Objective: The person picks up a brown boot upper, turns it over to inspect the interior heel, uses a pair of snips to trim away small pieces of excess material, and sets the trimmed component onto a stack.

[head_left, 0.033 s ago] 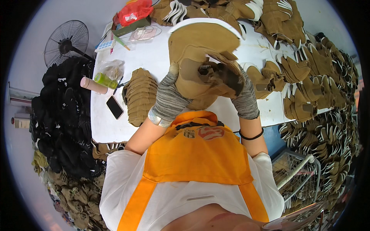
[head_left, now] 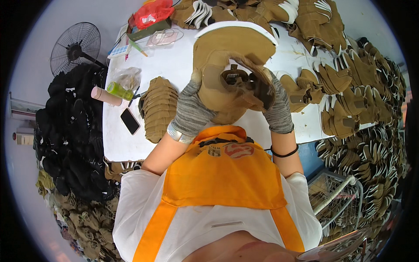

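Both my hands wear grey knit gloves and hold one tan suede shoe upper (head_left: 231,56) with a white sole edge, raised close to my face above the white table (head_left: 174,65). My left hand (head_left: 190,111) grips its left side. Gripping the right side is my right hand (head_left: 277,109), by a strap and buckle opening. A black band sits on my right wrist, and a silver one on my left.
A stack of tan cut pieces (head_left: 158,107) lies left of my hands, with a phone (head_left: 130,121), a green bottle (head_left: 118,90) and a pink tube (head_left: 104,95) nearby. Many tan uppers (head_left: 349,87) cover the right side. A fan (head_left: 74,43) and black pile (head_left: 70,131) stand left; a wire basket (head_left: 336,196) lower right.
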A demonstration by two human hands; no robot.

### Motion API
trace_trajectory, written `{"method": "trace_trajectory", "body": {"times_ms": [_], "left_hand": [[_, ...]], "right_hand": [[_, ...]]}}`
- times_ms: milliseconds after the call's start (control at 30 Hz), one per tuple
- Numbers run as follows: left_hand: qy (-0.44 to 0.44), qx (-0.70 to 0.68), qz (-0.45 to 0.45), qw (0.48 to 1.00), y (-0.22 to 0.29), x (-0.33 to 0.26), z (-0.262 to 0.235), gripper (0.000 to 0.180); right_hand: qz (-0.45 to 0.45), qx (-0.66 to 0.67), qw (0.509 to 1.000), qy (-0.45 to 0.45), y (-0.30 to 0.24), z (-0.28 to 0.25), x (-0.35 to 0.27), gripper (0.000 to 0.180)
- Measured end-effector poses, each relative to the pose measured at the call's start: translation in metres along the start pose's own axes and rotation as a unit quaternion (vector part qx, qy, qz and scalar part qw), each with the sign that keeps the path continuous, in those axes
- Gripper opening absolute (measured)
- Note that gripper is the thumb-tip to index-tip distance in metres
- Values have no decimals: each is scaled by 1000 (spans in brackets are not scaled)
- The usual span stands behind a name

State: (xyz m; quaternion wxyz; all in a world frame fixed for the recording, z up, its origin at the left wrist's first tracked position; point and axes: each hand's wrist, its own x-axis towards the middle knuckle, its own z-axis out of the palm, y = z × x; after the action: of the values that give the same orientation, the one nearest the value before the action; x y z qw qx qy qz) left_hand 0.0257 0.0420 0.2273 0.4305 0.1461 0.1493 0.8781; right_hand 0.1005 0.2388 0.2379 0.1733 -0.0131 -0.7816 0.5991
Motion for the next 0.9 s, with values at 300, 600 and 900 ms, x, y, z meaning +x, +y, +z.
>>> {"method": "trace_trajectory", "body": {"times_ms": [300,600,900], "left_hand": [[55,-147,-33,987,19,45,-30,51],[119,-131,-67,982,23,63,-27,45],[325,-76,-64,940,-7,37,-105,34]], "right_hand": [[183,436,876,95,37,-9,44,37],[223,391,884,128,55,-19,53,38],[365,239,891,125,133,-2,12,33]]}}
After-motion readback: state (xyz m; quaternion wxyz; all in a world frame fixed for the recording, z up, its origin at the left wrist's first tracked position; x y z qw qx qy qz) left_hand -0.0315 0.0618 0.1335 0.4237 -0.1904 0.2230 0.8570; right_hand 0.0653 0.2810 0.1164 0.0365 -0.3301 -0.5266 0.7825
